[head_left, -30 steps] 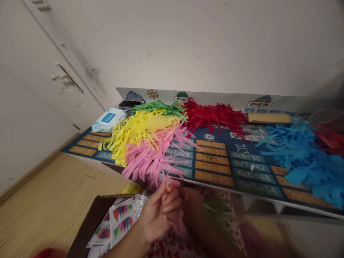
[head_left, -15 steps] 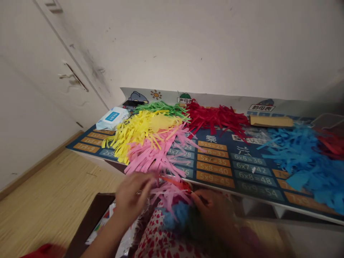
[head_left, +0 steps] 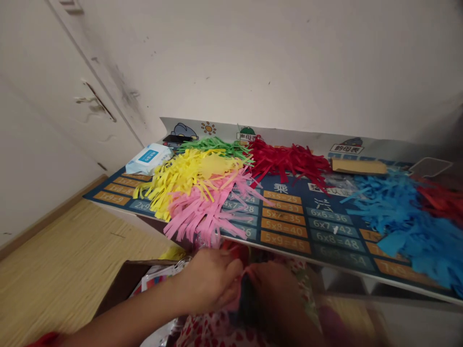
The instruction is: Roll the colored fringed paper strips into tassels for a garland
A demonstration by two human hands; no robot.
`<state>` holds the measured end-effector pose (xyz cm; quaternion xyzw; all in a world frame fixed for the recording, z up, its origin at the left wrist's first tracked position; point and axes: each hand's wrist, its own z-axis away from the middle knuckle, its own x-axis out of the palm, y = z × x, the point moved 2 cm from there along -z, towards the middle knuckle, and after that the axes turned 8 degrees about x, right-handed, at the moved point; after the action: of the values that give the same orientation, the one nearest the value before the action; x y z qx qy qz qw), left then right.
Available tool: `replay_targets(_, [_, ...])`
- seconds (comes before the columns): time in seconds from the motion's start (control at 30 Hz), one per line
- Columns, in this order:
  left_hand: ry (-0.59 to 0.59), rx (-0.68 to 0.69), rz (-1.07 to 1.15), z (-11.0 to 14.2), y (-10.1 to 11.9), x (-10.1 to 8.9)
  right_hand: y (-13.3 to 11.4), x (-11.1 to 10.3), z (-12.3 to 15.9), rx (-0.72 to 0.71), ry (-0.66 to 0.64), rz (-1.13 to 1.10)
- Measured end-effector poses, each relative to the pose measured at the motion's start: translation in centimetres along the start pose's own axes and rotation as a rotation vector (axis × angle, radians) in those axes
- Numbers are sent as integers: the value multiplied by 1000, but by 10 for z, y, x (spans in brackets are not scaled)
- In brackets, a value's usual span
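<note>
Just below the table's front edge, my left hand [head_left: 213, 279] is closed, thumb and fingers pinched together on a paper tassel. My right hand [head_left: 273, 286], dark and blurred, meets it from the right, its fingertips also pinched on the tassel. Of the paper tassel, red paper [head_left: 237, 250] shows above the fingers and pink paper [head_left: 234, 301] hangs below, beside a dark strip. My fingers hide most of it. Right behind my hands, a pile of pink fringed paper [head_left: 206, 207] overhangs the table edge, lying against yellow fringed paper [head_left: 181, 173].
Green [head_left: 217, 145], red [head_left: 289, 159] and blue fringed paper [head_left: 394, 207] lie on the table's printed times-table sheet [head_left: 285, 224]. Wet wipes [head_left: 149, 158], a black phone-like object [head_left: 177, 139] and a tan strip [head_left: 359, 166] lie there too. An open box [head_left: 117, 284] stands below left.
My hands were clasped, then spread apart with pink, orange and blue fringe between them. Now they have come together again, fingertips nearly touching, and the fringe is mostly hidden.
</note>
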<state>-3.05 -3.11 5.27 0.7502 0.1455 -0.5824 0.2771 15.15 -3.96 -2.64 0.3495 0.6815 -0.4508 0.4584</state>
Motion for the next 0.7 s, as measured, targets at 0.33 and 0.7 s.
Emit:
replay_targets(0.33, [-416,-214,1011,43,-32,55,-4,19,1,-66,-16,-83])
replay_targets(0.7, [-172,-213,386,23,-31,-15,-46,35,-38,-208,-427,44])
